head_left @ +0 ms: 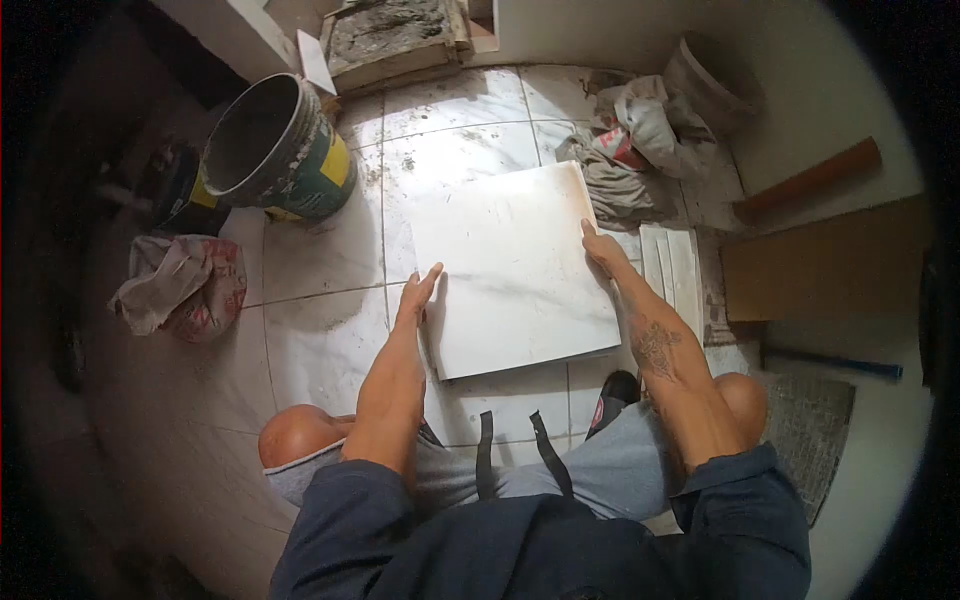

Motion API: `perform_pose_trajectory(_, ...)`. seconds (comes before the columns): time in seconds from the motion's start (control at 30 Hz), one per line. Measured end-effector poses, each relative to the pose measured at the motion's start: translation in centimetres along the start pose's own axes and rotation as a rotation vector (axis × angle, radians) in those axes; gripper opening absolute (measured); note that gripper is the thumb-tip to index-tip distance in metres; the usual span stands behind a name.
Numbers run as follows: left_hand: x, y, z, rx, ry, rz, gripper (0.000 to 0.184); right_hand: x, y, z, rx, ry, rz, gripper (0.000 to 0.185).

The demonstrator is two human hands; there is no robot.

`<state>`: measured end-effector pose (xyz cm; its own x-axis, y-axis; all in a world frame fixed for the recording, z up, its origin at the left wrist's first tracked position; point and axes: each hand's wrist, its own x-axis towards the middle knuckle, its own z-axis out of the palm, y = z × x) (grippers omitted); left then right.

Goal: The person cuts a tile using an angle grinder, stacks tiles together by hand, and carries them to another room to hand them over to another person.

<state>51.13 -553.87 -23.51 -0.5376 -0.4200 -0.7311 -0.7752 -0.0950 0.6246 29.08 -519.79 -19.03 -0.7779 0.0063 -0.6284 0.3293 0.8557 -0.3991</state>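
A large square white tile (pixel 512 275) with faint grey veining lies between my hands, in front of my bent knees. My left hand (pixel 420 289) grips its left edge, thumb on the top face and fingers curled toward the underside. Around the right edge my right hand (pixel 602 246) holds it the same way, its thumb on the top near a brownish stain. The fingertips under the tile are hidden. Its near edge shows a dark shadow below. Whether it is a single tile or more than one, I cannot tell.
A dirty bucket (pixel 270 150) stands at the left, near a crumpled sack (pixel 190 285). At the back is a mortar-crusted box (pixel 390 40). Rags and bags (pixel 640 135) lie back right, beside pale strips (pixel 670 265). Cardboard (pixel 825 265) leans on the right wall.
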Motion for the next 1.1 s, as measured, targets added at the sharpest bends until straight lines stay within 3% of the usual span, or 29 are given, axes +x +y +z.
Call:
perform_pose_trajectory(0.13, 0.7, -1.0, 1.2, -0.044, 0.099, 0.052, 0.129, -0.2, 0.1, -0.1, 0.08, -0.014, -0.016, 0.097)
perform_pose_trajectory(0.27, 1.0, 0.2, 1.0, -0.197, 0.068, -0.057, 0.105, -0.5, 0.3, -0.3, 0.044, -0.027, -0.011, 0.098)
perform_pose_trajectory(0.4, 0.7, 0.4, 1.3, -0.216, 0.122, -0.007, 0.103, -1.7, 0.4, -0.2, 0.044, 0.078, 0.016, 0.099)
perform_pose_trajectory(0.5, -0.8, 1.2, 2.5, 0.019, 0.408, -0.041, 0.102, -3.2, -0.1, -0.3, -0.004, 0.15, 0.015, 0.1)
perform_pose_trajectory(0.63, -5.7, 5.1, 1.9, 0.075, 0.418, -0.117, 0.1, -4.6, -0.4, -1.1, -0.057, 0.227, 0.029, 0.103)
perform_pose_trajectory(0.7, -4.4, 3.7, 1.8, 0.165, 0.493, -0.114, 0.099, -6.9, -1.4, -3.2, -0.082, 0.227, 0.054, 0.101)
perform_pose_trajectory(0.8, -9.4, 5.6, -0.1, 0.063, 0.393, -0.148, 0.096, -12.8, -3.1, -7.7, -0.085, 0.187, 0.043, 0.097)
perform_pose_trajectory(1.0, -23.2, 15.4, -6.5, -0.079, 0.282, -0.128, 0.087, -24.4, -11.0, -19.3, -0.114, 0.125, 0.104, 0.092)
perform_pose_trajectory(1.1, -30.0, 24.2, -11.1, -0.117, 0.237, -0.068, 0.085, -29.8, -17.2, -25.5, -0.184, 0.158, 0.082, 0.088)
